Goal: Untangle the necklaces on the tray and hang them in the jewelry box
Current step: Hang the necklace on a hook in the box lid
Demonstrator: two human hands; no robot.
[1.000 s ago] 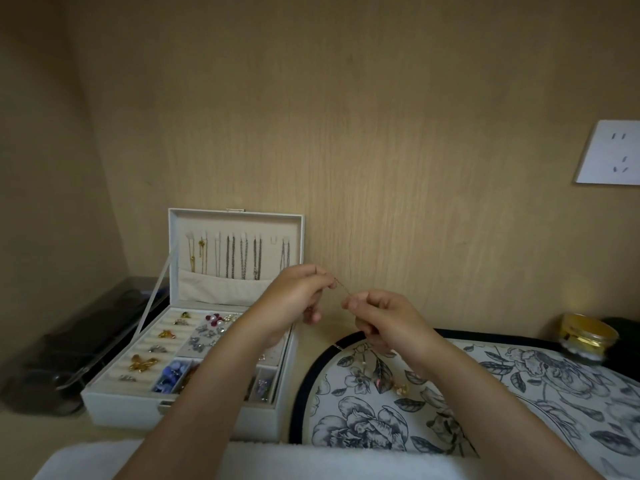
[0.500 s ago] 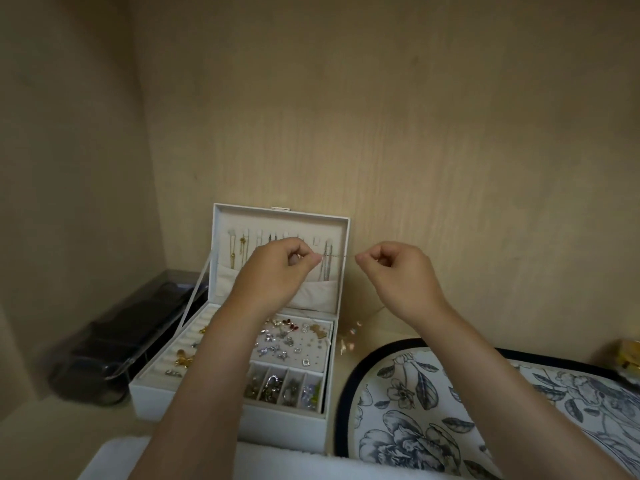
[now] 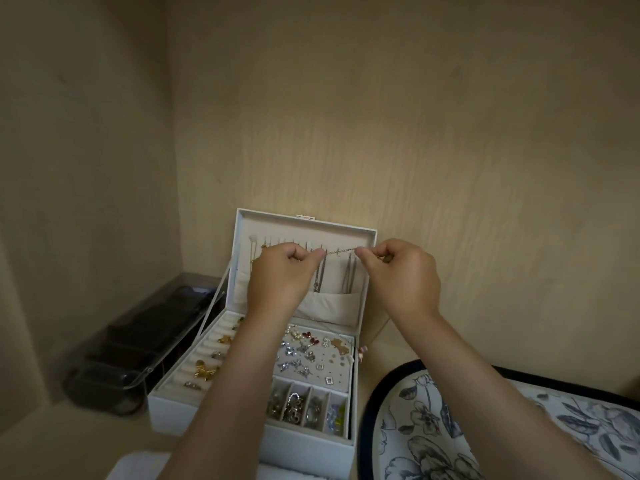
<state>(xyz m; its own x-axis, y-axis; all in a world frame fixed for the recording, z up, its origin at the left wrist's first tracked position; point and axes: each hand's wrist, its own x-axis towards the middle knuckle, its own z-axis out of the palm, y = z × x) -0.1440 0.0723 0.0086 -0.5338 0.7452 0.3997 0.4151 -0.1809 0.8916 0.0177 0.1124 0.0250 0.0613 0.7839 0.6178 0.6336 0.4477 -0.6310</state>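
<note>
A white jewelry box (image 3: pixel 194 407) stands open, its upright lid (image 3: pixel 367 271) lined with a row of hooks where several chains hang into a cloth pocket. My left hand (image 3: pixel 280 278) and my right hand (image 3: pixel 403 275) each pinch one end of a thin necklace (image 3: pixel 341 251), stretched taut between them right in front of the lid's hook row. The rest of the chain trails down; a small pink pendant (image 3: pixel 363 351) dangles by the box's right edge. The floral tray (image 3: pixel 519 427) lies at lower right.
The box's bottom holds rings, earrings and small compartments of trinkets. A dark clear-lidded case (image 3: pixel 138 344) sits left of the box. A white towel edge (image 3: pixel 138 467) lies at the front. Wooden walls enclose the back and left.
Both hands rose from above the tray and moved left to the lid, carrying the necklace. The chain between them is now pulled straight at the hooks. The view swung left.
</note>
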